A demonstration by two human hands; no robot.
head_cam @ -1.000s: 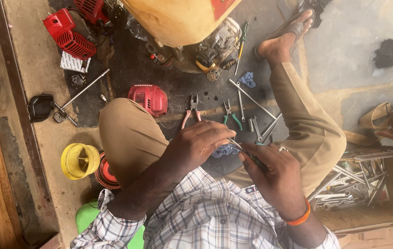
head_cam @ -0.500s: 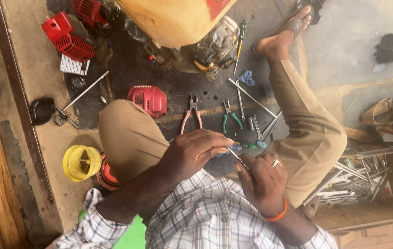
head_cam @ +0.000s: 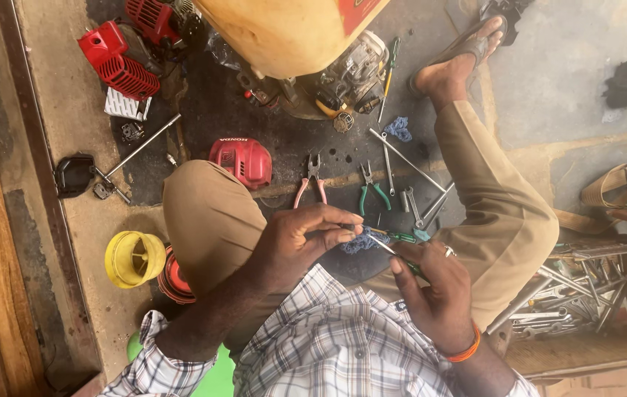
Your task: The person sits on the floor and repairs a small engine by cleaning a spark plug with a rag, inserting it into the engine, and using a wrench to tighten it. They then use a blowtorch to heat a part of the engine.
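1. Over my lap, as I sat on the ground with knees spread, both hands met above a dark patch of floor [head_cam: 269, 125].
2. My left hand [head_cam: 298, 246] was closed in a pinch, thumb and fingertips pressed on something too small to make out.
3. My right hand [head_cam: 431, 294] was wrapped around a thin green-handled screwdriver [head_cam: 394, 254], gripping its handle.
4. That screwdriver lay just above my lap between the hands. Its long axis ran on a slant, handle low toward my right palm, metal tip pointing up and left at the pinched fingers and almost touching them.
5. I judged the job to be midway. A yellow-tanked engine [head_cam: 306, 44] stood opened beyond my knees, with a red cover [head_cam: 243, 162], a red guard [head_cam: 126, 70] and a black cap [head_cam: 74, 175] already lying loose on the floor.
6. Red-handled pliers [head_cam: 312, 184], green-handled pliers [head_cam: 372, 191] and several spanners [head_cam: 416, 206] lay spread out near my feet.
7. Putting those loose parts back on appeared to be what was left; nothing looked refitted.
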